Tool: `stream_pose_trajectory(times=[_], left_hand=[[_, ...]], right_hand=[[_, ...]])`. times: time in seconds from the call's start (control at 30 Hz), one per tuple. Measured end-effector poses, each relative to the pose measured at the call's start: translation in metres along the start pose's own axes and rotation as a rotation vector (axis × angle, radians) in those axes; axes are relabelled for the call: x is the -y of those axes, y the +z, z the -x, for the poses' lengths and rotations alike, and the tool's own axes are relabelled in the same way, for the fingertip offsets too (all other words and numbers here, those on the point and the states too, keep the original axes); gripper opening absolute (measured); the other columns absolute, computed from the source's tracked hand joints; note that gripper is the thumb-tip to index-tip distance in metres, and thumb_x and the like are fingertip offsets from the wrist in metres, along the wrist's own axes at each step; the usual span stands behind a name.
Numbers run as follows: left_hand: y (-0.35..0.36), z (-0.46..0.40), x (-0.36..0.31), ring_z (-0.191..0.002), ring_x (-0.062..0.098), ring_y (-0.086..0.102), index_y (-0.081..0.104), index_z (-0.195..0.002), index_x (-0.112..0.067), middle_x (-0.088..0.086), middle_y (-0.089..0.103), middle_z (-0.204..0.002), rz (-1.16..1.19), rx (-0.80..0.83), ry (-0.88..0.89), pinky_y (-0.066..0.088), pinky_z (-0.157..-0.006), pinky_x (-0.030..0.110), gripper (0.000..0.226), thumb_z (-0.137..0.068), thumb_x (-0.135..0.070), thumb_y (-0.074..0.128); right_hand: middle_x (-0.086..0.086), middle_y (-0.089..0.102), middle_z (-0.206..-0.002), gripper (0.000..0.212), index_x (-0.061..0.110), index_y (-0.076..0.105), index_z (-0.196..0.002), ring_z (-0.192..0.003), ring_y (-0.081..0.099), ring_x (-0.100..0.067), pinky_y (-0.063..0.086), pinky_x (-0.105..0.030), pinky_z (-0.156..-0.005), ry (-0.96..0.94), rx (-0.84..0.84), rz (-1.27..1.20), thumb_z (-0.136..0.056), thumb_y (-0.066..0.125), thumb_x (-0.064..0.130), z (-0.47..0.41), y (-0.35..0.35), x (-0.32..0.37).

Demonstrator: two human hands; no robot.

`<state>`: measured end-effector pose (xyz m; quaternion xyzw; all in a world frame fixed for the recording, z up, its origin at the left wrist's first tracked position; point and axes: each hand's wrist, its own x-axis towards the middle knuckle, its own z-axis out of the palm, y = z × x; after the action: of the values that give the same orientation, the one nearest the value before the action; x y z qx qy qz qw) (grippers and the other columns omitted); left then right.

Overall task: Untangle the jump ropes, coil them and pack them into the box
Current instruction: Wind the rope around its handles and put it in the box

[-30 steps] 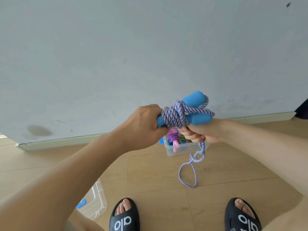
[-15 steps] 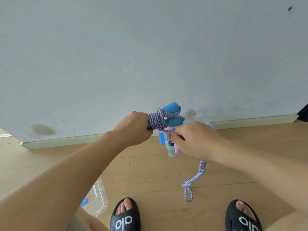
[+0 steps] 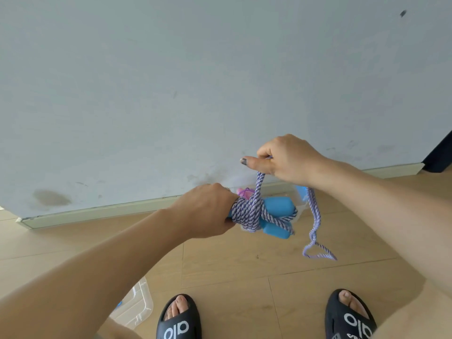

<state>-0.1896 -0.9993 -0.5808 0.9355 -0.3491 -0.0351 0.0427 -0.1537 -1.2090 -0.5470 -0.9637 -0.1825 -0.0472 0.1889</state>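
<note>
Now left hand (image 3: 208, 211) grips the coiled jump rope (image 3: 247, 214); right hand (image 3: 288, 159) pinches its loose end.

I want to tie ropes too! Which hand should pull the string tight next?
Probably the right hand: it already pinches the rope above the coil. The left hand grips the blue handles, steadying them.

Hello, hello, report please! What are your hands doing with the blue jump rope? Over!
Left hand grips wrapped blue handles. Right hand pinches the rope, taut above the bundle. Tail dangling. Nothing in the way.
</note>
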Motion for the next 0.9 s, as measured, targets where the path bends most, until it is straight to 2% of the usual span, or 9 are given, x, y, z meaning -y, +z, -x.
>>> stream_pose_trajectory(times=[0.1, 0.17, 0.23, 0.33, 0.4, 0.53, 0.6, 0.7, 0.9], left_hand=[[-0.005, 0.002, -0.009, -0.053, 0.016, 0.047, 0.041, -0.063, -0.025, -0.004, 0.05, -0.058, 0.225, -0.167, -0.007, 0.041, -0.054, 0.034, 0.033, -0.084, -0.027, 0.066], [-0.01, 0.001, -0.007, -0.045, 0.014, 0.035, 0.033, -0.056, -0.026, -0.005, 0.04, -0.048, 0.35, -0.26, -0.101, 0.028, -0.047, 0.026, 0.046, -0.082, -0.022, 0.07], [-0.013, -0.001, -0.001, -0.048, 0.018, 0.026, 0.033, -0.055, -0.022, -0.003, 0.035, -0.046, 0.448, -0.315, -0.211, 0.024, -0.044, 0.024, 0.046, -0.082, -0.022, 0.071], [-0.012, -0.007, 0.011, -0.048, 0.015, 0.024, 0.037, -0.058, -0.014, -0.001, 0.035, -0.05, 0.54, -0.324, -0.396, 0.026, -0.041, 0.021, 0.043, -0.084, -0.021, 0.07], [-0.009, -0.009, 0.023, -0.047, 0.015, 0.028, 0.043, -0.061, -0.012, 0.0, 0.038, -0.052, 0.556, -0.294, -0.51, 0.026, -0.038, 0.018, 0.037, -0.084, -0.02, 0.07], [-0.001, -0.01, 0.041, -0.051, 0.02, 0.04, 0.045, -0.065, -0.01, 0.003, 0.047, -0.058, 0.454, -0.169, -0.621, 0.033, -0.045, 0.025, 0.031, -0.084, -0.02, 0.066], [0.003, -0.007, 0.044, -0.056, 0.023, 0.05, 0.047, -0.066, -0.013, 0.002, 0.052, -0.062, 0.295, -0.088, -0.589, 0.037, -0.048, 0.027, 0.023, -0.083, -0.022, 0.061], [0.007, -0.003, 0.038, -0.068, 0.026, 0.058, 0.045, -0.069, -0.019, -0.003, 0.051, -0.067, 0.084, 0.036, -0.435, 0.04, -0.054, 0.028, 0.017, -0.081, -0.024, 0.055], [0.003, -0.004, 0.008, -0.071, 0.028, 0.057, 0.05, -0.08, -0.024, -0.001, 0.056, -0.074, -0.022, -0.041, -0.079, 0.042, -0.059, 0.033, 0.011, -0.088, -0.029, 0.055]], right_hand=[[0.009, 0.028, -0.048, 0.059, 0.02, 0.03, -0.053, -0.049, 0.032, -0.01, 0.031, -0.034, -0.054, 0.163, 0.116, -0.319, -0.095, 0.055, 0.053, -0.001, 0.015, -0.006], [0.012, 0.04, -0.06, 0.043, 0.029, 0.036, -0.063, -0.059, 0.048, -0.003, 0.046, -0.029, -0.068, 0.266, 0.176, -0.552, -0.097, 0.063, 0.023, 0.006, 0.024, -0.006], [0.01, 0.047, -0.063, 0.04, 0.027, 0.042, -0.067, -0.058, 0.046, -0.002, 0.043, -0.026, -0.065, 0.264, 0.106, -0.616, -0.093, 0.055, 0.0, 0.013, 0.037, -0.003], [0.01, 0.039, -0.041, 0.044, 0.02, 0.037, -0.054, -0.043, 0.031, -0.009, 0.028, -0.029, -0.054, 0.32, 0.116, -0.59, -0.098, 0.039, 0.023, 0.019, 0.047, 0.012], [0.007, 0.039, -0.04, 0.055, 0.018, 0.038, -0.052, -0.041, 0.033, -0.012, 0.028, -0.031, -0.054, 0.316, 0.176, -0.499, -0.102, 0.031, 0.042, 0.022, 0.046, 0.02], [0.005, 0.049, -0.048, 0.052, 0.012, 0.049, -0.06, -0.044, 0.041, -0.011, 0.027, -0.023, -0.046, 0.214, 0.244, -0.247, -0.101, 0.037, 0.043, 0.043, 0.029, 0.03], [-0.001, 0.055, -0.053, 0.05, 0.008, 0.05, -0.061, -0.048, 0.039, -0.016, 0.026, -0.028, -0.047, 0.066, 0.196, -0.113, -0.097, 0.04, 0.041, 0.046, 0.021, 0.038], [-0.003, 0.037, -0.045, 0.055, 0.01, 0.036, -0.055, -0.046, 0.031, -0.019, 0.023, -0.034, -0.047, -0.105, 0.018, 0.039, -0.096, 0.045, 0.046, 0.038, 0.002, 0.044], [-0.001, 0.024, -0.048, 0.061, 0.013, 0.027, -0.057, -0.05, 0.024, -0.021, 0.02, -0.033, -0.05, -0.094, -0.055, 0.025, -0.097, 0.045, 0.056, 0.01, -0.003, 0.018]])
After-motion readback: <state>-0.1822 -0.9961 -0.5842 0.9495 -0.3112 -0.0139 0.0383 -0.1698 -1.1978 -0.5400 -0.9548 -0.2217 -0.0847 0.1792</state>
